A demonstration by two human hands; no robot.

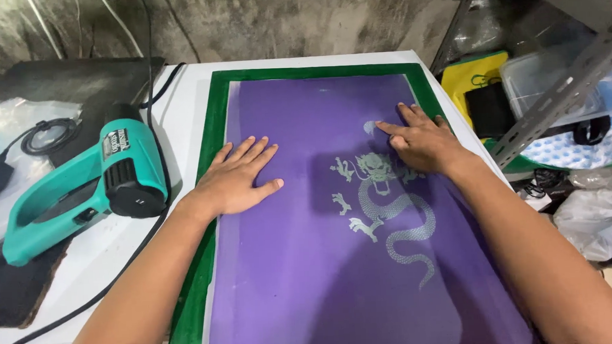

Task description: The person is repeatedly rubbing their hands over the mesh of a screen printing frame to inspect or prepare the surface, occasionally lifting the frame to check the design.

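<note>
Head-worn camera, looking steeply down, close over table (188, 88)

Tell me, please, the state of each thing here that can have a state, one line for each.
left hand: open, flat on the purple screen
right hand: index finger pressing beside the dragon design
purple screen: lying flat in its green frame
green frame: flat on the white table
dragon design: light grey, partly covered by the right hand
heat gun: lying on its side, untouched, cord attached

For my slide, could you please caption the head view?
Left hand flat on purple screen, right hand pressing beside its dragon print.
</note>
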